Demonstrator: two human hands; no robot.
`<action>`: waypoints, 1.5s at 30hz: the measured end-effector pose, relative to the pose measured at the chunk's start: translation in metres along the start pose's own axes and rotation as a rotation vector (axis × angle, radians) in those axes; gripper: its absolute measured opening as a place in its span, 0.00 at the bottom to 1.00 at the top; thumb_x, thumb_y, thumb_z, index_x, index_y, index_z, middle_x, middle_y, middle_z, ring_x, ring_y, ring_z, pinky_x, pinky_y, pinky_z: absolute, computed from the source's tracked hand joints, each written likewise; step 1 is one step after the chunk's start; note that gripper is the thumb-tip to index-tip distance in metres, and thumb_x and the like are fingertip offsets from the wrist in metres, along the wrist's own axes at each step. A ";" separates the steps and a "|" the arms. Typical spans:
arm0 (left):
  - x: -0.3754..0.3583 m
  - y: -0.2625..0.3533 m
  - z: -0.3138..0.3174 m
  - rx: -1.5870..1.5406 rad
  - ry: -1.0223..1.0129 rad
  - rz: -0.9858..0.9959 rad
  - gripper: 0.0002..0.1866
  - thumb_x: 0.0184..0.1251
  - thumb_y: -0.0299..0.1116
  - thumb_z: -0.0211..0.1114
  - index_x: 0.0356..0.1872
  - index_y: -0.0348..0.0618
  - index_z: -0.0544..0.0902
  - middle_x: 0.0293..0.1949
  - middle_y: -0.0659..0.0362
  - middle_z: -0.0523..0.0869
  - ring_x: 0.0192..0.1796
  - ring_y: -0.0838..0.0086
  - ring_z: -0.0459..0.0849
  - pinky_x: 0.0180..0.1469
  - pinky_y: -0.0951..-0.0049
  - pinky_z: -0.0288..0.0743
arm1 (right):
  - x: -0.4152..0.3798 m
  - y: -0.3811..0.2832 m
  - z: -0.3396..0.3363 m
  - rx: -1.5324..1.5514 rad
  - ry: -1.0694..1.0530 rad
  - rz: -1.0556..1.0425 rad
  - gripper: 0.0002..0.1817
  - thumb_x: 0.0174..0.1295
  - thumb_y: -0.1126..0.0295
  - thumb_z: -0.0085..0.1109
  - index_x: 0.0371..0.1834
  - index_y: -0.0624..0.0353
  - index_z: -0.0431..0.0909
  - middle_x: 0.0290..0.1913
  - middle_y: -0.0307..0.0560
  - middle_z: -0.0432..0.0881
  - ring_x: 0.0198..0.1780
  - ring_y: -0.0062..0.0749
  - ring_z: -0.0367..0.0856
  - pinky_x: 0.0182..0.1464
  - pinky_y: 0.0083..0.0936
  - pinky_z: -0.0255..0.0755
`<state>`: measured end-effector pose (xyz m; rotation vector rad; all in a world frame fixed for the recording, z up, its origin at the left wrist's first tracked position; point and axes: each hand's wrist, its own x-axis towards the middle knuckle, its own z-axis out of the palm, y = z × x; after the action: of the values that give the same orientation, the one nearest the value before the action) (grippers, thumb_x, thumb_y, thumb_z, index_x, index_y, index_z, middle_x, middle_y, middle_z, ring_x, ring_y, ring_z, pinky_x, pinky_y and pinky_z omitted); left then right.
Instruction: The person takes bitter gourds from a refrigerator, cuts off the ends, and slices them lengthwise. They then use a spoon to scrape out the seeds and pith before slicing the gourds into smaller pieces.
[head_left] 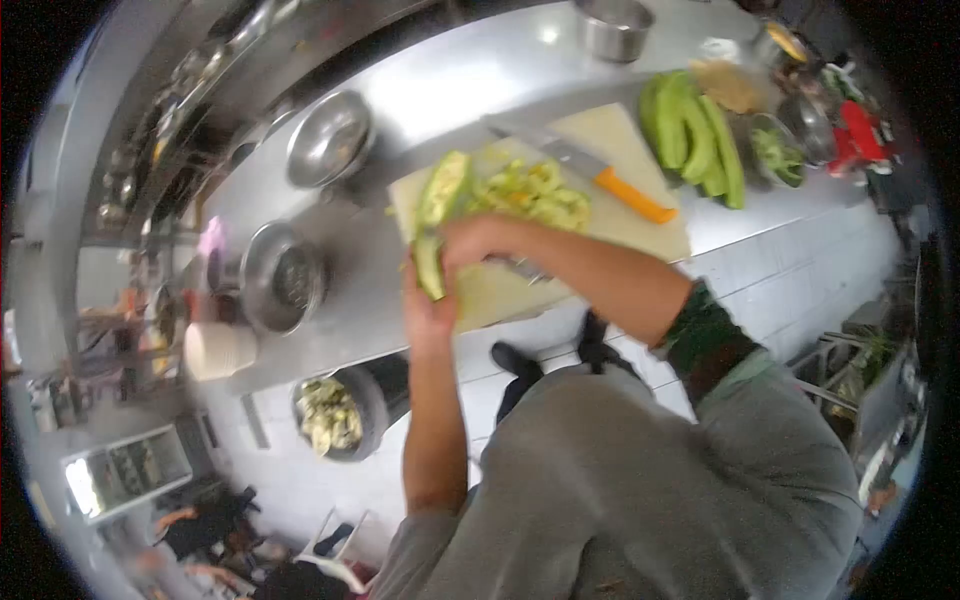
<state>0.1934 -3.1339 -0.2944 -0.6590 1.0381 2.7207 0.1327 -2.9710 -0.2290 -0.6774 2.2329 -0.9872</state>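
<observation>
My left hand (430,312) is wrapped around the lower end of a halved green gourd (441,190), which stands lengthwise over the left side of the cutting board (660,235). The gourd's pale, seedy inside faces up. Against its cut face, my right hand (474,240) is closed around a spoon-like metal utensil (520,268), mostly hidden by the hand and forearm. Scooped yellow-green pulp and seeds (540,197) lie heaped on the board beside it. Behind the heap rests a knife with an orange handle (636,196), its blade pointing left.
Several hollowed green gourd pieces (690,135) lie right of the board, near a bowl of green pieces (776,150). Metal bowls (331,139) stand at the left, a metal pot (614,30) at the back. Below the counter edge sits a bin of scraps (330,418).
</observation>
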 end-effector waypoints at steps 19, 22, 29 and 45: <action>-0.009 0.002 0.035 0.225 -0.061 0.105 0.19 0.75 0.31 0.54 0.61 0.30 0.75 0.55 0.50 0.83 0.57 0.65 0.82 0.58 0.65 0.78 | -0.058 -0.028 0.025 -0.008 0.006 0.180 0.22 0.49 0.67 0.67 0.44 0.73 0.76 0.33 0.62 0.85 0.35 0.49 0.86 0.36 0.42 0.77; -0.002 -0.001 0.027 0.150 -0.138 0.113 0.19 0.76 0.30 0.53 0.62 0.30 0.74 0.56 0.50 0.82 0.57 0.64 0.82 0.59 0.64 0.77 | -0.040 -0.019 0.018 0.075 0.011 0.148 0.17 0.47 0.69 0.68 0.35 0.73 0.78 0.27 0.60 0.84 0.31 0.48 0.86 0.32 0.45 0.76; -0.007 0.008 0.028 0.167 -0.083 0.081 0.20 0.78 0.31 0.51 0.66 0.32 0.71 0.58 0.53 0.80 0.58 0.67 0.80 0.62 0.66 0.74 | -0.090 -0.046 0.028 0.009 -0.019 0.106 0.20 0.54 0.75 0.56 0.52 0.68 0.75 0.43 0.68 0.83 0.44 0.55 0.85 0.42 0.45 0.76; -0.004 0.005 0.022 0.175 -0.099 0.107 0.18 0.76 0.29 0.54 0.62 0.32 0.76 0.56 0.52 0.82 0.55 0.67 0.82 0.60 0.67 0.77 | -0.031 -0.011 0.046 -0.093 0.055 0.075 0.18 0.52 0.68 0.61 0.42 0.70 0.83 0.37 0.65 0.85 0.39 0.52 0.87 0.40 0.43 0.79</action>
<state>0.1874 -3.1231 -0.2749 -0.4474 1.3020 2.6776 0.1886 -2.9794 -0.2358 -0.6090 2.3468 -0.8796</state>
